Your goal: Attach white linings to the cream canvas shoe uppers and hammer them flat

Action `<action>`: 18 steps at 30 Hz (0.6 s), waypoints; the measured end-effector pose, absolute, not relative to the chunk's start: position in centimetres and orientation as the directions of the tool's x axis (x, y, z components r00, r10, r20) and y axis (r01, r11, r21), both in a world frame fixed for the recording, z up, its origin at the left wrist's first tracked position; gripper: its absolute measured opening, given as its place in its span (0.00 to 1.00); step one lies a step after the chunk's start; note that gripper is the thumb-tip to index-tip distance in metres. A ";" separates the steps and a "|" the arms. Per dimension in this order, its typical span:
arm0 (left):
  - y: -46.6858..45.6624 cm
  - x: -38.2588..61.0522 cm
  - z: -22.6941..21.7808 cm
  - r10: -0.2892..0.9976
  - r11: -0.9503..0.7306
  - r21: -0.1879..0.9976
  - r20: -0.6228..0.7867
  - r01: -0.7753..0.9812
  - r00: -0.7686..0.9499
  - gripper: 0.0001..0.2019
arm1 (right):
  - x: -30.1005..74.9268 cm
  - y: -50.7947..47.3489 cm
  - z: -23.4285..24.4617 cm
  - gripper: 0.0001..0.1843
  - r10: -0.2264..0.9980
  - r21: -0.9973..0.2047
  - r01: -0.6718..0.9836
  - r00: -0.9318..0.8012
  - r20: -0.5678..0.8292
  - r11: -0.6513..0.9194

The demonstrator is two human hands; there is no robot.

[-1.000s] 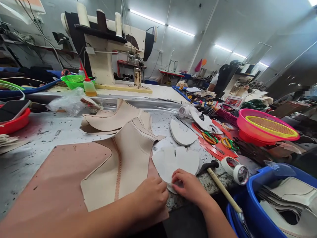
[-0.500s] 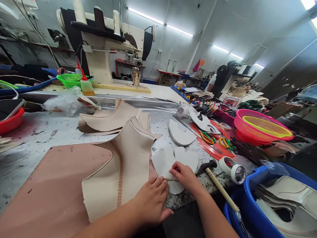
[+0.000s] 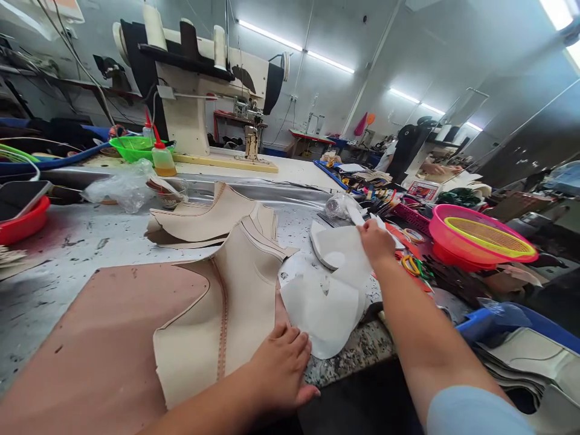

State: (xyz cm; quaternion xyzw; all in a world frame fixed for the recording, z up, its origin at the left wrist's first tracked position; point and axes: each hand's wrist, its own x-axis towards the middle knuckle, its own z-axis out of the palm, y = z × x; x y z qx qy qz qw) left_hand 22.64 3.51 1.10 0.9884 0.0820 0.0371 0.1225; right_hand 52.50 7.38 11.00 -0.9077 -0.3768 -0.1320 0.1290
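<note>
My left hand lies flat with its fingers stretched out, at the lower right edge of a beige stitched leather piece. That piece rests partly on a pinkish-brown sheet. My right hand is raised farther back and to the right, its fingers pinching the edge of a thin white cut-out sheet. Below this sheet, more rounded white cut-outs lie at the table's front edge. Behind it, a thick white curved piece is partly covered. More beige leather pieces are stacked behind the stitched one.
A sewing machine stands at the back. To the right are scissors, pink and yellow baskets and a blue bin with leather pieces. A glue bottle and a red bowl are at the left.
My right hand has moved up and to the right from the front cut-outs, lifting a white sheet with it. My left hand has stayed almost in place. My right arm now covers the hammer and tape rolls.
</note>
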 end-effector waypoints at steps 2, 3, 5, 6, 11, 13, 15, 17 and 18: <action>3.5 22.6 1.3 0.182 -0.942 0.291 0.033 0.164 0.983 0.33 | 54.6 7.2 13.9 0.18 0.547 -0.122 0.641 0.726 0.416 -0.758; 3.4 22.6 1.3 0.188 -0.932 0.319 0.022 0.171 0.982 0.33 | 55.3 7.0 15.2 0.19 0.507 -0.112 0.616 0.726 0.464 -0.780; 3.5 22.5 1.4 0.201 -0.898 0.403 0.015 0.178 0.979 0.32 | 55.5 6.6 17.2 0.19 0.481 -0.064 0.621 0.665 0.571 -0.781; 3.6 22.5 1.5 0.210 -0.868 0.466 0.029 0.173 0.977 0.32 | 54.9 6.5 17.7 0.19 0.496 -0.026 0.649 0.606 0.622 -0.760; 5.3 22.1 3.3 0.437 -0.164 0.986 0.066 0.007 0.897 0.44 | 44.9 4.0 15.7 0.16 0.680 0.284 0.934 -0.064 0.730 -0.216; 6.0 21.3 5.1 0.529 0.208 0.970 -0.006 -0.123 0.849 0.44 | 39.6 2.2 13.3 0.16 0.615 0.410 0.866 -0.495 0.614 0.287; 6.6 19.9 7.2 0.613 0.375 0.901 -0.064 -0.219 0.787 0.35 | 35.3 0.5 10.8 0.17 0.512 0.370 0.757 -0.643 0.569 0.539; 6.8 18.0 9.2 0.717 0.426 0.851 -0.109 -0.309 0.688 0.25 | 32.5 -0.7 8.8 0.20 0.553 0.158 0.799 -0.528 0.644 0.580; 6.7 17.0 10.0 0.768 0.423 0.831 -0.118 -0.360 0.630 0.23 | 31.6 -1.1 8.0 0.22 0.640 -0.038 0.835 -0.391 0.661 0.549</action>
